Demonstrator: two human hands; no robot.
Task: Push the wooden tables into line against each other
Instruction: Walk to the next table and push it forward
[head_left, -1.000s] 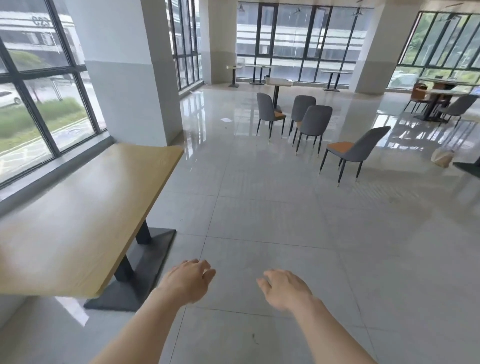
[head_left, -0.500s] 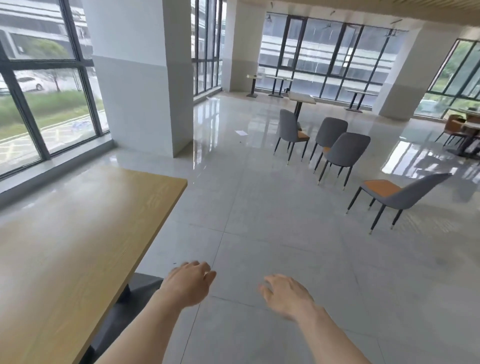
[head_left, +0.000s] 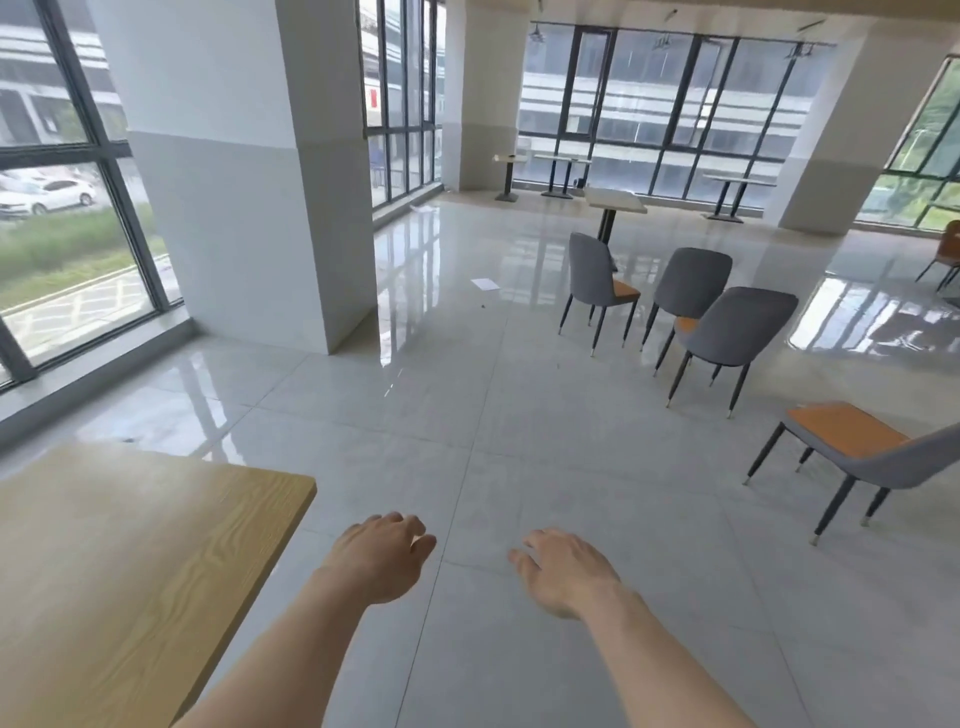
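View has swung up and right vs a sec ago: the wooden bench (head_left: 130, 561) now fills only the lower-left corner, its dark base out of sight, and more of the room ahead shows. Person looks to be moving past its end and on into the hall. Both arms reach fwd over the floor (head_left: 519, 441) tiles.

Left hand (head_left: 382, 553): empty, loosely curled, fingers relaxed, gripping nothing, just beside the bench's right edge but not touching. Right hand (head_left: 566, 569): also empty, fingers a bit spread, palm down, well apart from the bench. So no push is on right now.

Meaning for the task, imo: this bench is left where it stands by the window, and the person is prob. heading for the next one to bring into line. Candidates: a small pale bench (head_left: 615, 200) behind the grey chairs (head_left: 727, 322), and more thin ones along the far windows. Which one is next, can't tell. The chairs stand between here and the pale bench, so the route may need going round them.

Containers: none in view, nothing to report inside anything. Bench top bare. A sheet of paper (head_left: 485, 283) lies on the floor further off, near the pillar (head_left: 249, 171).
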